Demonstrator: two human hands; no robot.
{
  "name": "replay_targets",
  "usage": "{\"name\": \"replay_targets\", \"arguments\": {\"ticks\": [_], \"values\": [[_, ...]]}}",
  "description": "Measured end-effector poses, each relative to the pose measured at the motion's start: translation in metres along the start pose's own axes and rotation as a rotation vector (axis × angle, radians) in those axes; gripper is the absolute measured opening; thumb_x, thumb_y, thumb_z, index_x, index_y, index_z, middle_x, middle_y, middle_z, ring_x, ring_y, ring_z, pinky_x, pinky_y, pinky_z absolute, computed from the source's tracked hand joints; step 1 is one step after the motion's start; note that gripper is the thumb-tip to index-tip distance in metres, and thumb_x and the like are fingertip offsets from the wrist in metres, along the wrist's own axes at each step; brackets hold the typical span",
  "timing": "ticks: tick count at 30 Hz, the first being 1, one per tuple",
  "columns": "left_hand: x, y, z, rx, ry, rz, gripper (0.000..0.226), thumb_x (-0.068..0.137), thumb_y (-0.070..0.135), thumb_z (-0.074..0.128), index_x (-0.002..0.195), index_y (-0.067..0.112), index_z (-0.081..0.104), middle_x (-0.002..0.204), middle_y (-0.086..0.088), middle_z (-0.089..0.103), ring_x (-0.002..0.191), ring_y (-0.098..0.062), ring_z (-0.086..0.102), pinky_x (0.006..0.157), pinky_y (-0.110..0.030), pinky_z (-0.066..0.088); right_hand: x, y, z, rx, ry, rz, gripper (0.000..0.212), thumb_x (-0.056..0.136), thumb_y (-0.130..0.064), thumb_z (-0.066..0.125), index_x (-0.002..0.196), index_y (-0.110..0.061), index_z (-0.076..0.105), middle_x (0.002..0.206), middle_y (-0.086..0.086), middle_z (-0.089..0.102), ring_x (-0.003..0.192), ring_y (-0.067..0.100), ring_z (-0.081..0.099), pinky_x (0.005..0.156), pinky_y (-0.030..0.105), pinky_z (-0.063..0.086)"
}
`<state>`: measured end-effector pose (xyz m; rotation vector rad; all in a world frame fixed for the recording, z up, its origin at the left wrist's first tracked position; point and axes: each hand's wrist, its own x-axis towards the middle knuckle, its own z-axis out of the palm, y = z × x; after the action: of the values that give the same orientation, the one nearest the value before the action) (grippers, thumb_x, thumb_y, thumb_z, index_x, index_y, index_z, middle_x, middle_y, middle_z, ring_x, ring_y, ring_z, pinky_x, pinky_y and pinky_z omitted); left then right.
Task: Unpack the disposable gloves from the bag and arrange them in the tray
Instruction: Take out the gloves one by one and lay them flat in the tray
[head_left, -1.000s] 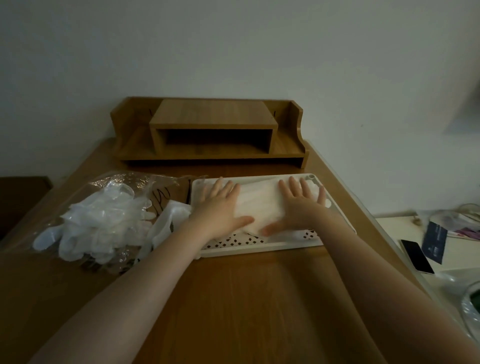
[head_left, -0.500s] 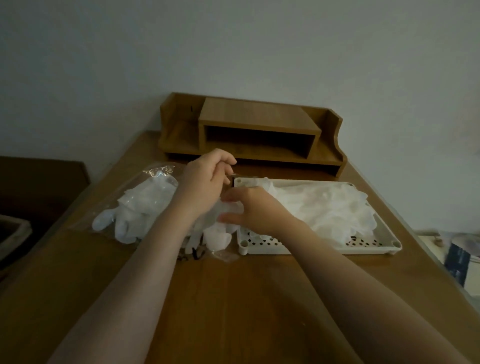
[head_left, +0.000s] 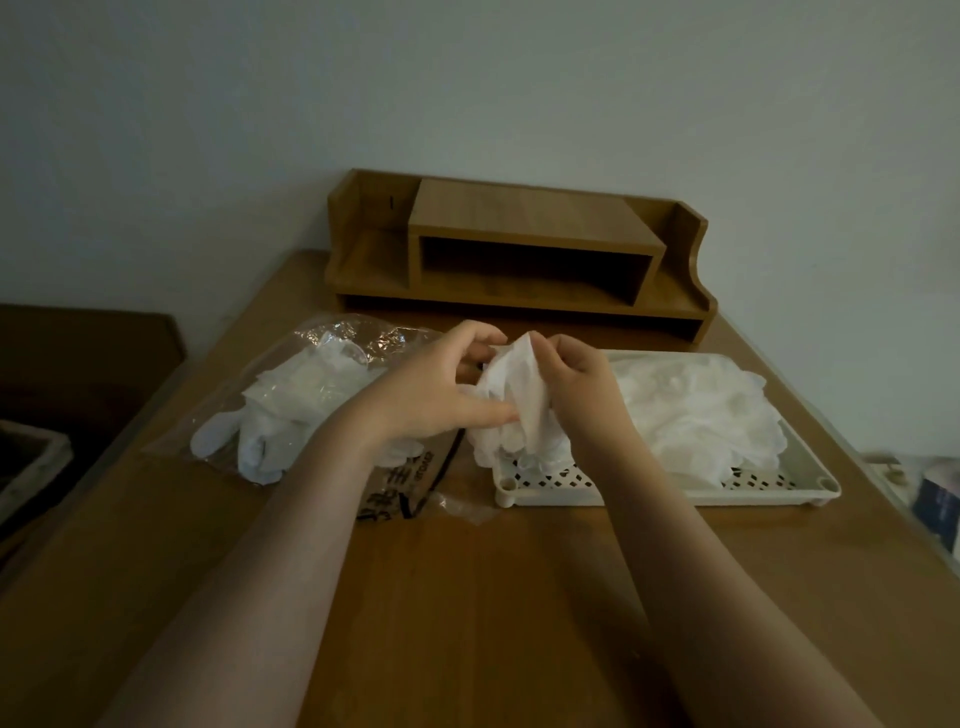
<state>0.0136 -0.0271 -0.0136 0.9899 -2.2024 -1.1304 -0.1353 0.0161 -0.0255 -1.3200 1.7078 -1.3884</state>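
A clear plastic bag with several white disposable gloves inside lies on the left of the wooden desk. To its right stands a white perforated tray holding a flattened pile of gloves. Between bag and tray, above the tray's left end, my left hand and my right hand both pinch a crumpled bunch of white gloves. The bunch's lower fingers hang down onto the tray's left corner.
A wooden desk organiser stands at the back against the wall. The desk drops off at its left and right edges. A dark box sits low at the left, and small items lie beyond the right edge.
Both hands left the pile in the tray, where they pressed flat, and moved left to the bag. They now hold a bunch of gloves lifted between bag and tray.
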Motion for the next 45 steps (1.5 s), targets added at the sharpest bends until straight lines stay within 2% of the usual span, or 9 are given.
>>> {"name": "replay_targets", "arguments": {"ticks": [7,16,19,23,28,35,39,42,45], "values": [[0.003,-0.003,0.007,-0.239,0.206,-0.021,0.006,0.090,0.027,0.060,0.093,0.025,0.064,0.078,0.012,0.066,0.073,-0.005,0.062,0.066,-0.024,0.044,0.001,-0.003,-0.016,0.474,-0.099,0.295,0.024,0.096,-0.031,0.053,0.099,-0.011,0.064,0.091,0.020,0.065,0.085,0.030,0.066,0.076,0.037,0.054],[0.008,0.010,0.002,-1.058,0.360,-0.226,0.023,0.098,0.029,0.047,0.089,0.014,0.062,0.071,0.000,0.068,0.070,-0.014,0.066,0.061,-0.029,0.051,0.001,0.000,-0.022,0.319,-0.379,0.207,0.028,0.098,-0.020,0.049,0.117,-0.004,0.061,0.069,0.004,0.057,0.052,0.011,0.046,0.048,0.020,0.038],[0.008,0.015,0.003,-1.089,0.294,-0.379,0.026,0.095,0.024,0.048,0.072,0.014,0.055,0.063,-0.003,0.056,0.063,-0.018,0.055,0.060,-0.030,0.044,-0.001,-0.004,-0.029,0.192,-0.498,0.045,0.032,0.092,-0.021,0.058,0.124,-0.021,0.057,0.102,0.005,0.066,0.087,0.022,0.066,0.073,0.033,0.057],[0.004,0.018,0.013,-1.064,0.121,-0.363,0.029,0.093,0.030,0.054,0.103,0.006,0.065,0.098,-0.015,0.061,0.093,-0.028,0.059,0.092,-0.042,0.047,-0.004,-0.009,-0.024,0.110,-0.295,-0.162,0.015,0.091,-0.019,0.060,0.104,-0.025,0.064,0.098,0.001,0.066,0.090,0.021,0.063,0.079,0.037,0.055],[0.004,0.026,0.025,-0.930,0.005,-0.278,0.077,0.081,0.072,0.031,0.120,0.014,0.062,0.110,-0.012,0.069,0.103,-0.028,0.066,0.088,-0.042,0.052,-0.009,-0.017,-0.028,0.178,-0.063,-0.032,0.028,0.096,-0.031,0.051,0.080,-0.011,0.062,0.078,0.007,0.061,0.070,0.017,0.057,0.070,0.032,0.049],[-0.006,0.025,0.036,-0.561,-0.049,-0.198,0.019,0.083,0.020,0.066,0.101,0.017,0.067,0.099,0.002,0.073,0.096,-0.016,0.067,0.082,-0.032,0.055,0.010,-0.002,-0.071,0.965,0.032,0.333,0.031,0.100,-0.026,0.041,0.113,-0.004,0.058,0.079,0.006,0.062,0.069,0.018,0.065,0.063,0.031,0.055],[0.000,0.026,0.035,-0.824,0.022,-0.146,0.034,0.077,0.018,0.064,0.110,0.008,0.064,0.105,-0.006,0.071,0.098,-0.021,0.066,0.081,-0.032,0.057,0.014,0.015,-0.097,1.222,-0.277,0.148,0.048,0.093,-0.031,0.019,0.125,-0.016,0.052,0.066,0.000,0.051,0.059,0.012,0.054,0.053,0.021,0.040],[0.003,0.036,0.033,-1.078,-0.016,-0.057,0.040,0.084,0.019,0.058,0.121,0.003,0.058,0.107,-0.010,0.067,0.098,-0.022,0.065,0.081,-0.033,0.056,0.014,0.031,-0.124,1.346,-0.331,0.169,0.076,0.093,-0.059,0.014,0.120,0.000,0.053,0.105,0.025,0.066,0.099,0.038,0.064,0.086,0.043,0.052],[0.011,0.047,0.037,-1.273,0.042,-0.077,0.042,0.079,0.025,0.056,0.115,0.003,0.059,0.096,-0.012,0.067,0.091,-0.021,0.067,0.082,-0.034,0.056,0.008,0.036,-0.129,1.447,-0.348,0.202,0.084,0.085,-0.075,0.024,0.106,0.000,0.055,0.107,0.027,0.066,0.094,0.039,0.067,0.073,0.045,0.057]]}}
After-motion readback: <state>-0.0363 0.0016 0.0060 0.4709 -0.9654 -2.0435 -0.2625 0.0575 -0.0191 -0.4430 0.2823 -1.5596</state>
